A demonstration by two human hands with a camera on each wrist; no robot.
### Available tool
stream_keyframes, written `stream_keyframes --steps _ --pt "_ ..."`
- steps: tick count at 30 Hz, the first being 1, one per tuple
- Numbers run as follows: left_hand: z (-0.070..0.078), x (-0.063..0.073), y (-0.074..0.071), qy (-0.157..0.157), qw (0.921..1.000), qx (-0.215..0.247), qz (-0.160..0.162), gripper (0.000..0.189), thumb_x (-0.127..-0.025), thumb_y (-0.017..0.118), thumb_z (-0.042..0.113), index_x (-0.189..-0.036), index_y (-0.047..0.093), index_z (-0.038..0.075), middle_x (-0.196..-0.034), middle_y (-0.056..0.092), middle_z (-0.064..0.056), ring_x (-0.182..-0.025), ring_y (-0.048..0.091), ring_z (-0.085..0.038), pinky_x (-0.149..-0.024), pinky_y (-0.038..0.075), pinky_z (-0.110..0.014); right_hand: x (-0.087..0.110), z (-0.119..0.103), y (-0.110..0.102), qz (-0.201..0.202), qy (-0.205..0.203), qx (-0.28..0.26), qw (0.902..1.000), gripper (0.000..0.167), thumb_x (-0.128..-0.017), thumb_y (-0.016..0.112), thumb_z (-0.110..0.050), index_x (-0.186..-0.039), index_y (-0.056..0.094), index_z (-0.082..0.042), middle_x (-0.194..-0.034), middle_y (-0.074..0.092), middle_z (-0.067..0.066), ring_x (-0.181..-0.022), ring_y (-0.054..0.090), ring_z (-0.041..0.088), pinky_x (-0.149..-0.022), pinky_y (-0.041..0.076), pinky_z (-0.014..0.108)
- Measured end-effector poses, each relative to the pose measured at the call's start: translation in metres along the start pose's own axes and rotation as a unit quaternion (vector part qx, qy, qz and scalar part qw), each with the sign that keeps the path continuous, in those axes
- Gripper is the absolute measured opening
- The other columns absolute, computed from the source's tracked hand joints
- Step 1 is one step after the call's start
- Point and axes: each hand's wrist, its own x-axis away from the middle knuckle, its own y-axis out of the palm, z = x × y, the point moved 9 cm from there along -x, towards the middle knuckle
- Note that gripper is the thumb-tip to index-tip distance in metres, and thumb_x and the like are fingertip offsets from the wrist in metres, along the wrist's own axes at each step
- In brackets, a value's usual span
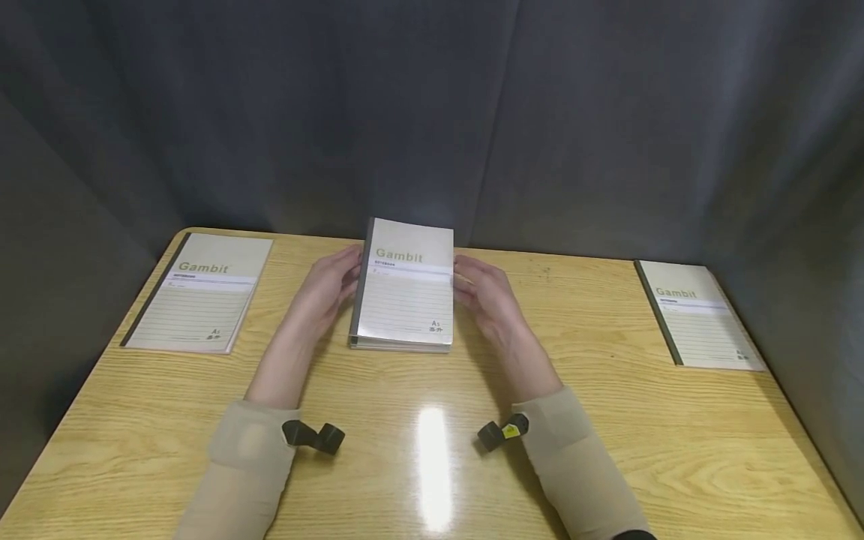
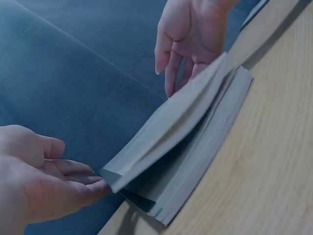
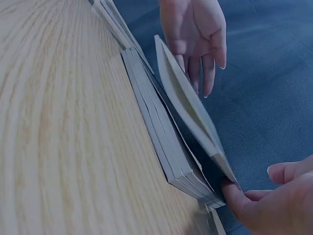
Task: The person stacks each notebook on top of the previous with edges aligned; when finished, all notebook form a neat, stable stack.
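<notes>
A white "Gambit" notebook (image 1: 408, 289) with a dark spine lies on a stack of notebooks (image 3: 159, 127) at the table's far middle. Its far edge is raised, so a wedge-shaped gap opens above the stack. At its left side, my left hand (image 1: 331, 285) has its fingertips at the far corner, thumb off the cover. My right hand (image 1: 487, 294) is at the opposite side; in the right wrist view its fingertips (image 3: 232, 193) touch under the raised corner. Both hands have extended, loosely bent fingers. How many notebooks are stacked is hard to tell.
One similar notebook (image 1: 197, 292) lies flat at the table's left edge, another (image 1: 698, 315) at the right edge. A dark curtain (image 1: 432, 112) hangs behind the wooden table (image 1: 364, 465). Small black devices sit on both wrists.
</notes>
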Motion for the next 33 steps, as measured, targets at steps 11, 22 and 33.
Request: stream_keyframes --steps 11,22,33 --pt "-0.008 0.001 0.003 0.002 0.9998 -0.020 -0.006 0.061 -0.113 0.030 0.035 -0.164 0.018 0.004 -0.173 0.022 -0.010 -0.159 0.027 -0.022 -0.132 0.024 -0.033 0.005 0.001 0.006 -0.010 -0.019 0.051 0.9984 0.059 -0.103 0.056 -0.011 -0.157 0.036 0.001 -0.156 0.050 0.017 -0.140 0.055 0.029 -0.123 0.042 0.038" --pt "-0.009 -0.002 0.010 0.001 0.9985 -0.048 -0.027 0.063 -0.112 0.027 0.038 -0.164 0.017 0.004 -0.175 0.013 -0.008 -0.163 0.015 -0.021 -0.134 0.016 -0.034 0.007 -0.004 0.006 -0.009 -0.028 0.113 0.9931 0.061 -0.104 0.056 -0.020 -0.158 0.035 -0.001 -0.161 0.044 0.017 -0.144 0.050 0.032 -0.123 0.042 0.041" --pt "-0.011 -0.001 0.009 -0.024 0.9971 -0.066 -0.028 0.063 -0.112 0.026 0.039 -0.164 0.017 0.004 -0.175 0.013 -0.007 -0.163 0.013 -0.021 -0.134 0.014 -0.034 0.007 -0.003 0.009 -0.009 -0.019 0.109 0.9938 0.058 -0.106 0.053 -0.015 -0.158 0.034 0.000 -0.163 0.041 0.019 -0.145 0.048 0.032 -0.122 0.042 0.038"
